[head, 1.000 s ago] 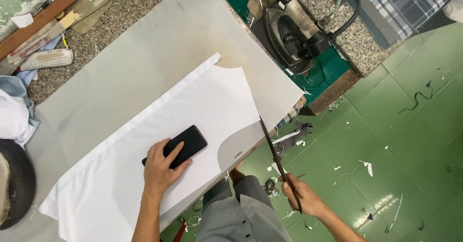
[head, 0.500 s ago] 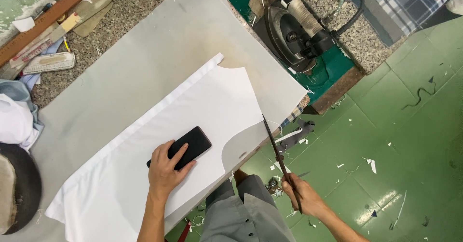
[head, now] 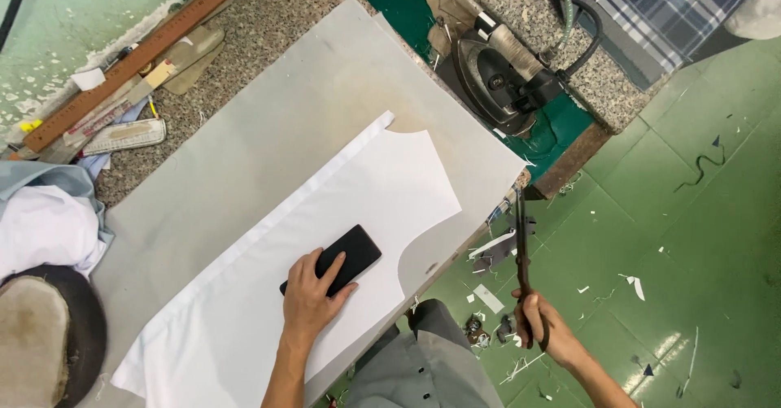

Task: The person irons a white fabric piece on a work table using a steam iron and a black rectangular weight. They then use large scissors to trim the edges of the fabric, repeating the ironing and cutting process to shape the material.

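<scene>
Where grey table (head: pixel 244 131) ends — green tiled floor (head: pixel 691 237), scrap-littered.

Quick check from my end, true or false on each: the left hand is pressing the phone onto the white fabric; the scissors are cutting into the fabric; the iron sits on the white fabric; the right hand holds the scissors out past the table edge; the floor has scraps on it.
1. The left hand presses the phone onto the white fabric. True.
2. The scissors are cutting into the fabric. False: their blades are off the table edge, over the floor, apart from the fabric.
3. The iron sits on the white fabric. False: it rests on a green pad beyond the grey sheet.
4. The right hand holds the scissors out past the table edge. True.
5. The floor has scraps on it. True.
</scene>
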